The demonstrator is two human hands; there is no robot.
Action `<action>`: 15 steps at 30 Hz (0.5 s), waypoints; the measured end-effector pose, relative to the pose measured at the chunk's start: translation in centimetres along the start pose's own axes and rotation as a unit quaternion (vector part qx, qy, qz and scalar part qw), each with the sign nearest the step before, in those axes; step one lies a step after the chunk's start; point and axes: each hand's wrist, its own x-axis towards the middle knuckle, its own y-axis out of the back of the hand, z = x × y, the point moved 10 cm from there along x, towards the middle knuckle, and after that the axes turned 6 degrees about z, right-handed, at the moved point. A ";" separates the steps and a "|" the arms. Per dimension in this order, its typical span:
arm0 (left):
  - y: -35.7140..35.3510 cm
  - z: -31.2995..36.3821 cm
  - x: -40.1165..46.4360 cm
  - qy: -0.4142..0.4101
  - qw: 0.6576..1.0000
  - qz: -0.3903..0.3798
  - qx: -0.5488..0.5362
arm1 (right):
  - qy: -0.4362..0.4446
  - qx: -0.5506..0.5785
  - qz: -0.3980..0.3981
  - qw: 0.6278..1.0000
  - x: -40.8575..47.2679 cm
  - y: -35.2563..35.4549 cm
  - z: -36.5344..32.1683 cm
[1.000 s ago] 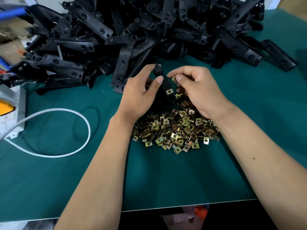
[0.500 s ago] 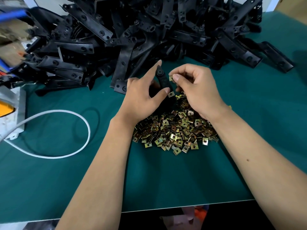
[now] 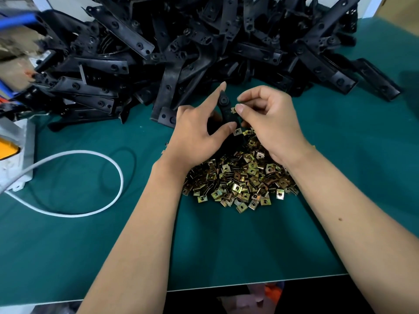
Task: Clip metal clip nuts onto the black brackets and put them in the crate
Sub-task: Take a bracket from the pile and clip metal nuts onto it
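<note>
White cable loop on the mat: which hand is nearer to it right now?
Left. The left hand holds the bracket just right of the cable, with bare mat between them. The right hand, pinching a clip nut, is farther right, beyond the left.

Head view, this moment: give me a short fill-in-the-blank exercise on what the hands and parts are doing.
1. The left hand holds a ____ bracket.
2. The right hand pinches a small metal ____ against the bracket's side.
3. The clip nut pile lies on a ____ mat.
4. The looped cable left of the arms is ____.

Missing words: black; clip nut; green; white
</note>
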 end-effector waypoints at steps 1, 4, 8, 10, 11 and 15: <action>0.0 0.0 0.0 0.001 1.000 0.000 -0.001 | -0.004 0.004 0.000 1.000 0.0 0.0 0.1; 0.1 0.1 0.1 0.004 1.000 -0.001 -0.003 | -0.014 0.019 -0.004 1.000 0.1 0.1 0.2; 0.4 0.5 -0.1 0.001 1.000 0.002 -0.008 | -0.004 0.013 -0.023 1.000 -0.2 -0.7 -0.2; 0.4 0.5 -0.1 0.011 1.000 -0.006 -0.016 | -0.005 0.016 -0.027 0.999 -0.3 -1.1 -0.4; 0.4 0.5 -0.1 0.016 1.000 -0.010 -0.017 | -0.006 0.018 -0.028 0.999 -0.2 -1.2 -0.4; 0.4 0.5 0.0 0.025 1.000 -0.013 -0.013 | -0.002 0.016 -0.034 0.999 0.0 -1.1 -0.5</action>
